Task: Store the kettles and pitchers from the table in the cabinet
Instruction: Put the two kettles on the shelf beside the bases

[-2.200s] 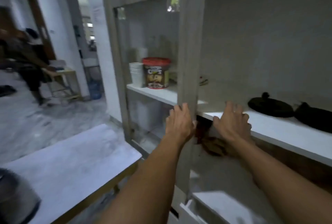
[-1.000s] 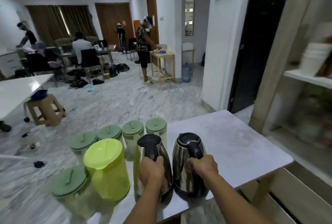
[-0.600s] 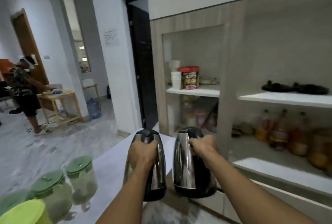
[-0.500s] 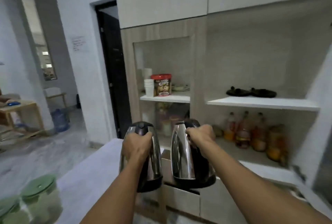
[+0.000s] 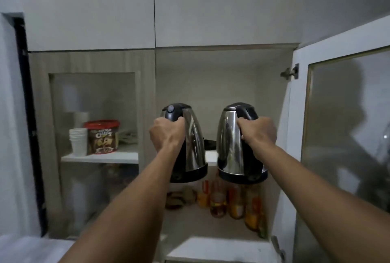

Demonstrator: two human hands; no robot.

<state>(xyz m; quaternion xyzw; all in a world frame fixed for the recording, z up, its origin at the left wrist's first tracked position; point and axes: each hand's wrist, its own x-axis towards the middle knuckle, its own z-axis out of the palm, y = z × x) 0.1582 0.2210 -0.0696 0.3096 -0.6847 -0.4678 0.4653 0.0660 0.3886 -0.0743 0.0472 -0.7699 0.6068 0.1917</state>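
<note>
Two steel kettles with black lids and bases hang in front of the open cabinet. My left hand (image 5: pixel 167 134) grips the handle of the left kettle (image 5: pixel 193 149). My right hand (image 5: pixel 258 134) grips the handle of the right kettle (image 5: pixel 230 151). Both kettles are raised to the level of the white middle shelf (image 5: pixel 211 155), whose edge shows between them. Their bases sit slightly below the shelf edge, in front of it. The table (image 5: pixel 27 249) shows as a pale corner at the bottom left; the pitchers are out of view.
The cabinet's glass door (image 5: pixel 346 136) stands open on the right. Several bottles (image 5: pixel 236 203) crowd the lower shelf. Behind the shut left glass door stand a red-lidded chocolate tub (image 5: pixel 102 137) and stacked white cups (image 5: pixel 78 141). A dark flat object (image 5: pixel 210 143) lies on the middle shelf.
I turned from the table toward the cabinet and moved close. Both kettles have risen from waist height to shelf height and spread a little apart.
</note>
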